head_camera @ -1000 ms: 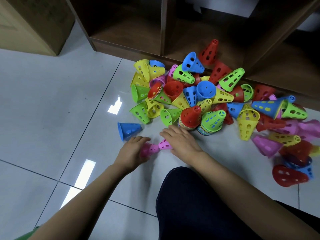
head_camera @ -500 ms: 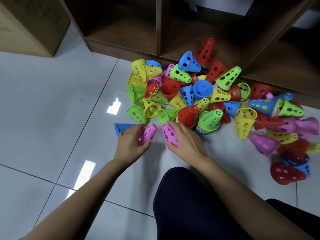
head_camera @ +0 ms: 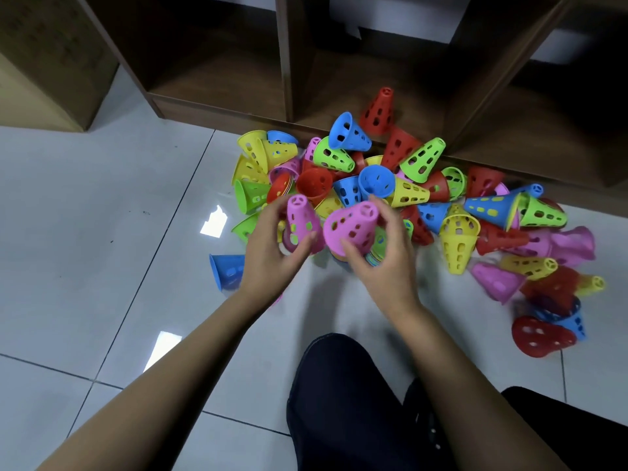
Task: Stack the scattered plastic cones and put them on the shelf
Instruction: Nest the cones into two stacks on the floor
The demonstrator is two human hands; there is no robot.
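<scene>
The left hand (head_camera: 272, 256) is closed round a pink cone (head_camera: 302, 222), tip up, thumb on its lower rim. The right hand (head_camera: 384, 263) pinches a second pink cone (head_camera: 351, 229), tilted with its tip up and to the right. The two cones are just beside each other, above the pile of loose cones (head_camera: 407, 185) on the floor (head_camera: 102, 232) before the shelf (head_camera: 217, 96). As I judge it, sleeving them at this slant could jam them. A fingertip grip may also slip, dropping a cone onto the nested stack (head_camera: 373, 258) half hidden below. Both forearms reach forward, wrists bent inward.
</scene>
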